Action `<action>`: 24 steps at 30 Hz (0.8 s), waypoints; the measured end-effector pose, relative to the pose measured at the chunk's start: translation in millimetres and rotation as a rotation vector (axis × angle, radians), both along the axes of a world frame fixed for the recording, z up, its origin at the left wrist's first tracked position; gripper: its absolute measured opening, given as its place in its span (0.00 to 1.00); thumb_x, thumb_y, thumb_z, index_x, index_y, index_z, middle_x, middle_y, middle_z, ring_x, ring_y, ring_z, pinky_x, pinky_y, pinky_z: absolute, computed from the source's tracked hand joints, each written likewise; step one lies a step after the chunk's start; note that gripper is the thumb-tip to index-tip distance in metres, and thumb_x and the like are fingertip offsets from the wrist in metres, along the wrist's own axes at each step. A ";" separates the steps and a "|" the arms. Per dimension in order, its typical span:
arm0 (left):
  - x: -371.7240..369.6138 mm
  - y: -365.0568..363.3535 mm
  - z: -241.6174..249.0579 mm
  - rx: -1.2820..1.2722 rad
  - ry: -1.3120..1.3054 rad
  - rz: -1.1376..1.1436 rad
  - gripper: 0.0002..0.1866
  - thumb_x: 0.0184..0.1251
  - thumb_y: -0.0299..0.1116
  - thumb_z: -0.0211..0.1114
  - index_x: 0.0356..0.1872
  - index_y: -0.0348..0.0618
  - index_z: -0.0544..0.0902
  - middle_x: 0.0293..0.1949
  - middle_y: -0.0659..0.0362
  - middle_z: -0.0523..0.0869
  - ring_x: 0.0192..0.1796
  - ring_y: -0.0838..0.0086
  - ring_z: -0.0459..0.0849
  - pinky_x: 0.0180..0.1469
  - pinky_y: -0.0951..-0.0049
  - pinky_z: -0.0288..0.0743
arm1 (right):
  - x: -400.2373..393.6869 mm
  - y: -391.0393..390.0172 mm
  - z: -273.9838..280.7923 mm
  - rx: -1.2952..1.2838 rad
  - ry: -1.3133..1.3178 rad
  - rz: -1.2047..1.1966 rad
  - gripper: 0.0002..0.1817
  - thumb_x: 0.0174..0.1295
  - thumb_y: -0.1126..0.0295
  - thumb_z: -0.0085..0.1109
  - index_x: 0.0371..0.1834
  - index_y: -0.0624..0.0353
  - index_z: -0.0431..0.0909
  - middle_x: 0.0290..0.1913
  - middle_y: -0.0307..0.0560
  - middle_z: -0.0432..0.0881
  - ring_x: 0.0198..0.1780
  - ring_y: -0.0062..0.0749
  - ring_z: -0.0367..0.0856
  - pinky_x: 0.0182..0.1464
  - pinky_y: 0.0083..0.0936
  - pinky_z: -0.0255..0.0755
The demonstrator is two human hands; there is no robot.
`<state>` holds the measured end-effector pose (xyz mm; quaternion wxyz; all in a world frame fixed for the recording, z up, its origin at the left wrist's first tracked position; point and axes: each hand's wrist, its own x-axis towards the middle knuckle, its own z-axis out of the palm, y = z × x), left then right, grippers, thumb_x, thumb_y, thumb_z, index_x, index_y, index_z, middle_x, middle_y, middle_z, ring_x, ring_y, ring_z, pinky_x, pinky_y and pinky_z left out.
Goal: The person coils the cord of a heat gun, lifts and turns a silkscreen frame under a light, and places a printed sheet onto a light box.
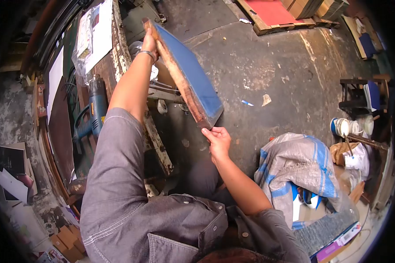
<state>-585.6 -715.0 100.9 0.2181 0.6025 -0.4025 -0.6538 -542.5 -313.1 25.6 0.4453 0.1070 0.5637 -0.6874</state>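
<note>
A flat wooden frame with a blue panel (186, 63), which looks like a printing screen, is held tilted in the air in front of me. Its long wooden edge faces me, with worn, brownish sides. My left hand (149, 44) is closed on that edge near the far upper end; some of its fingers are hidden behind the frame. At the near lower corner, my right hand (219, 142) grips the frame between thumb and fingers. A heat gun (96, 105), dark blue, lies on the workbench left of my left arm.
The worn workbench edge (123, 52) runs along the left, with white sheets (102, 37) on it. On the right sits a grey-and-blue woven sack (294, 166). Farther off, a pallet (267, 28) carries red sheet and cardboard. Scraps lie on the floor (272, 96).
</note>
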 end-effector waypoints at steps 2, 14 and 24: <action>17.6 -24.1 -21.3 -0.036 0.006 -0.028 0.35 0.67 0.72 0.42 0.51 0.53 0.79 0.42 0.60 0.85 0.34 0.73 0.83 0.33 0.69 0.79 | 1.0 -9.7 0.5 0.026 0.011 0.040 0.17 0.52 0.74 0.76 0.38 0.60 0.75 0.34 0.43 0.86 0.31 0.19 0.79 0.35 0.17 0.69; 38.3 -59.8 -50.7 -0.197 0.055 0.132 0.35 0.76 0.60 0.36 0.61 0.39 0.75 0.58 0.51 0.82 0.60 0.61 0.79 0.68 0.64 0.66 | 4.4 -46.1 -3.8 0.085 0.059 0.166 0.19 0.49 0.74 0.78 0.37 0.61 0.74 0.34 0.43 0.82 0.35 0.23 0.80 0.44 0.19 0.75; 38.3 -63.8 -37.8 -0.087 -0.107 -0.007 0.43 0.74 0.65 0.37 0.77 0.40 0.53 0.79 0.50 0.47 0.80 0.61 0.47 0.77 0.61 0.38 | 35.3 -53.2 -10.6 -0.014 -0.007 0.104 0.20 0.43 0.79 0.80 0.31 0.62 0.73 0.30 0.43 0.82 0.32 0.21 0.80 0.38 0.21 0.78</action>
